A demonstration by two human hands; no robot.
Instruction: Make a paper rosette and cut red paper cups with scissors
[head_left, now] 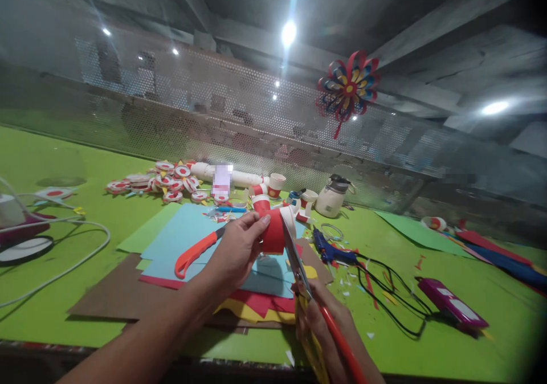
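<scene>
My left hand [236, 249] is closed round a red paper cup [273, 235], tipped on its side with its white rim facing right. Just behind it shows a second red cup [261, 203]; whether the two are joined I cannot tell. In my right hand [329, 318] is a pair of scissors [300, 274] with red and yellow handles. Their blades lie against the rim end of the cup. Beneath both hands are stacked sheets of light blue paper [171, 253] and brown card [106, 290]. A cutter with an orange handle [193, 254] lies left of my left hand.
A blue glue gun [331, 250] with black cable and a purple power strip [453, 303] lie to the right. Behind are red-and-white paper discs [173, 179], more cups [277, 184] and a white bottle [332, 197]. A pale cable [105, 237] loops at left. Paper scraps litter the green table [397, 338].
</scene>
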